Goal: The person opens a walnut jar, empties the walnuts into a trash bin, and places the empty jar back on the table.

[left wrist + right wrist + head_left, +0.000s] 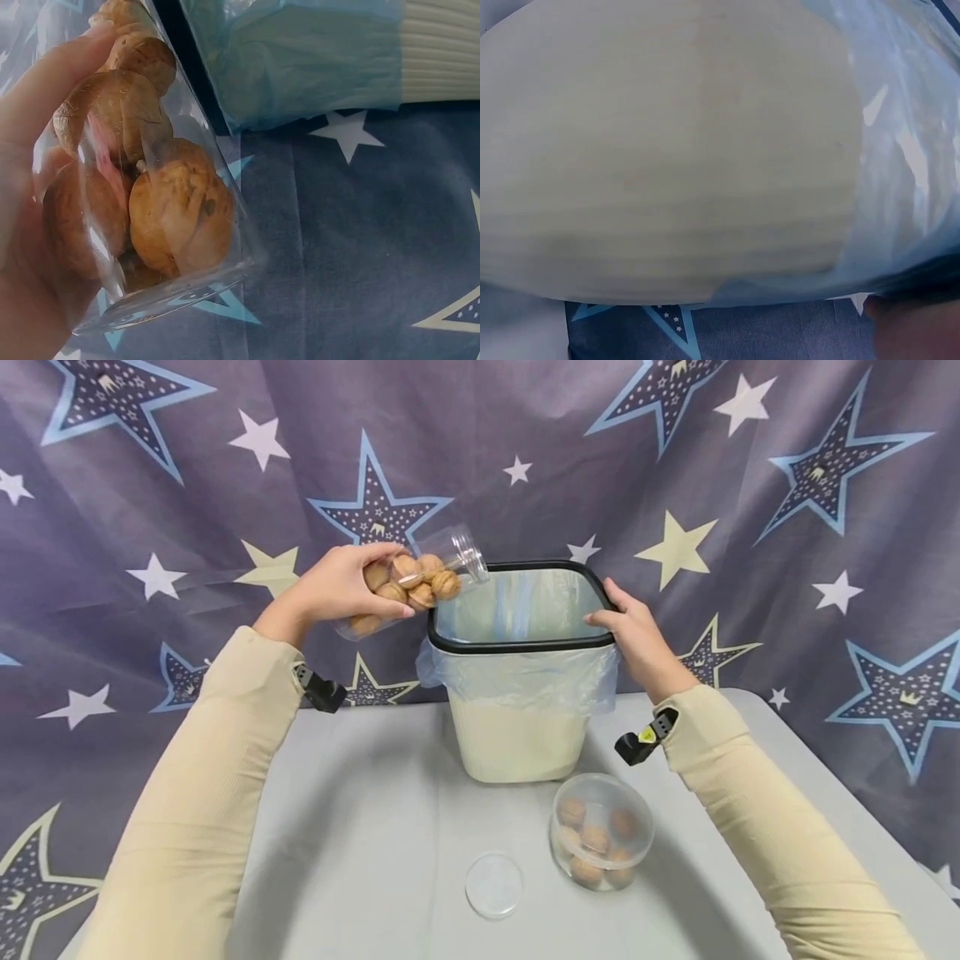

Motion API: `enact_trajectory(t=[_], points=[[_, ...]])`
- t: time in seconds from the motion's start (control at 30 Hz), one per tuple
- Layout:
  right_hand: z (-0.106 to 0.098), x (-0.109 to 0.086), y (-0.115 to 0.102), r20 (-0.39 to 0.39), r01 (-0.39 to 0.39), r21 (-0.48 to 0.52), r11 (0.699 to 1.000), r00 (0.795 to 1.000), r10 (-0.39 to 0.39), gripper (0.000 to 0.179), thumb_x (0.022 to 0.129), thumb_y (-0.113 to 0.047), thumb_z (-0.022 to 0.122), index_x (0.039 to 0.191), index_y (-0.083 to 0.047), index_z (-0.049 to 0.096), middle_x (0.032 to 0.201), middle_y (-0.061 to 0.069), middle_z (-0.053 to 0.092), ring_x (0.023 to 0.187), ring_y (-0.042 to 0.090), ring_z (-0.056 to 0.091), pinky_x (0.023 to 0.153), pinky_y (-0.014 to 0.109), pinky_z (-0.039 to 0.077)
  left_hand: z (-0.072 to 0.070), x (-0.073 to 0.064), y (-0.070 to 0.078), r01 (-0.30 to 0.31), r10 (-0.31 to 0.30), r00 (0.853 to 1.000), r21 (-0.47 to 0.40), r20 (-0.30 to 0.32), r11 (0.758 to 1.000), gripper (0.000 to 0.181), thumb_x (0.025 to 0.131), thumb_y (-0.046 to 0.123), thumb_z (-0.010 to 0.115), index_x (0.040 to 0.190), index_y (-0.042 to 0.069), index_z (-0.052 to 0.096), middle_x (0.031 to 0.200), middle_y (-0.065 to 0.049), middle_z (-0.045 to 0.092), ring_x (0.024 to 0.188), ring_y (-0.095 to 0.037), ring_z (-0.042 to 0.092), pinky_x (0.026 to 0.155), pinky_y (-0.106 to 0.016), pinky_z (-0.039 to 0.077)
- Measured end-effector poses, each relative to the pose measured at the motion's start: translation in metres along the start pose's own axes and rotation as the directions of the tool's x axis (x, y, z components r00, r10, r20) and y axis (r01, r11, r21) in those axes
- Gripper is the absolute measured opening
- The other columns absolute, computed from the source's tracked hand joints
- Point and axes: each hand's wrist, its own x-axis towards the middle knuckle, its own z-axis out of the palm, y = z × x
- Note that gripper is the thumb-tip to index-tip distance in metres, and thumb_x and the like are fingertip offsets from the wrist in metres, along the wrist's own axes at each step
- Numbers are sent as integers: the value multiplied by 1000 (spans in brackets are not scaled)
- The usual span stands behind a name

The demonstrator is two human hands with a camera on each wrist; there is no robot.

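My left hand point(337, 585) grips a clear plastic jar point(467, 553) of walnuts point(446, 585), thumb and fingers round its side. The jar is tilted, its uncapped mouth at the left edge of a cream trash bin point(517, 739). Several walnuts lie inside the jar, some behind my fingers; the left wrist view shows walnuts point(180, 217) near its base. A bluish plastic bag point(525, 681) lines the bin and folds out under the black rim point(525, 648). On the bin's right side my right hand point(637, 631) holds the rim, thumb over the inner edge.
A round translucent container point(603, 806) with several walnuts inside stands in front of the bin at right. Left of it a clear round lid point(493, 885) lies flat on the grey table point(360, 827). A star-patterned curtain point(480, 410) hangs right behind the bin.
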Motion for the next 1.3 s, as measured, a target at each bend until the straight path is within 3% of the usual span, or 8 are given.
enact_trajectory(t=[0.3, 0.67, 0.9, 1.3], points=[[-3, 2, -3, -12, 3, -16, 1000, 1000, -3, 76, 86, -2, 49, 150, -8, 9, 158, 3, 3, 143, 12, 4, 115, 29, 14, -6, 11, 2, -41, 41, 999, 53, -3, 998, 75, 69, 31, 83, 134, 10, 51, 108, -12, 63, 91, -25, 55, 80, -39, 42], [-3, 0, 1, -12, -14, -28, 1000, 1000, 14, 77, 85, -2, 50, 150, -9, 8, 158, 3, 2, 143, 13, 3, 115, 29, 14, -7, 16, 11, -71, 67, 997, 155, 31, 985, 83, 69, 31, 83, 138, 6, 46, 133, -16, 54, 117, -35, 51, 96, -49, 39], [-3, 0, 1, -12, -7, -20, 1000, 1000, 7, 78, 84, -1, 50, 149, -8, 9, 158, 2, 3, 143, 12, 4, 115, 29, 14, -8, 20, 14, -104, 103, 995, 210, 14, 972, 82, 68, 30, 84, 138, 7, 47, 134, -13, 53, 120, -35, 50, 99, -50, 37], [-1, 0, 0, -15, 2, -33, 999, 1000, -3, 77, 84, -2, 50, 149, -7, 9, 158, 2, 4, 143, 12, 5, 115, 29, 15, -6, 24, 14, -105, 106, 994, 280, 11, 954, 83, 66, 32, 85, 138, 10, 48, 137, -11, 51, 123, -34, 48, 102, -50, 35]])
